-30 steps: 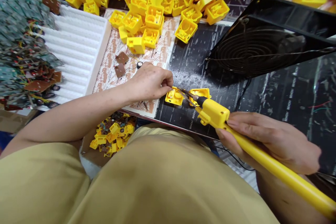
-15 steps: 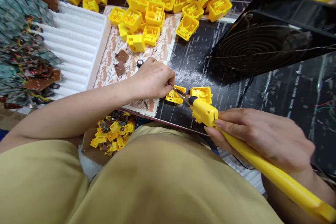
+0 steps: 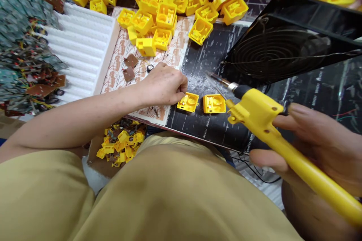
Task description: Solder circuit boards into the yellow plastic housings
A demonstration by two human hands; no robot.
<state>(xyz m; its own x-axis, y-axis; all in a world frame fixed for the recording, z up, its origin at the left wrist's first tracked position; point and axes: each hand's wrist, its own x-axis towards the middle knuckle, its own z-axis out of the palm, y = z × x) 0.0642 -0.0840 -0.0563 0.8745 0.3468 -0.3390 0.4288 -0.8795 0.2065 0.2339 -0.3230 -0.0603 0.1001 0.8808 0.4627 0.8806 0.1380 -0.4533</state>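
Observation:
My right hand [image 3: 313,147] is wrapped around a yellow soldering iron [image 3: 260,109], blurred a little by motion. The iron's metal tip is raised over the black mat and points up and left. My left hand [image 3: 169,84] is closed, its fingertips at the left edge of a small open yellow plastic case [image 3: 189,102]. What lies under those fingertips is partly hidden. A second open yellow case [image 3: 214,104] lies just to the right, inner side up. Beyond my left wrist sits a small round black part [image 3: 149,68], near two brown square boards [image 3: 130,67].
Many yellow cases [image 3: 166,15] are heaped at the back. A black fan [image 3: 271,49] stands at the right. A white ridged foam tray [image 3: 85,45] carries wired circuit boards [image 3: 25,45] at the left. Below the table edge, a box [image 3: 96,158] holds yellow parts.
My right hand has drawn the soldering iron up and to the right, away from the left case. My left hand has barely moved.

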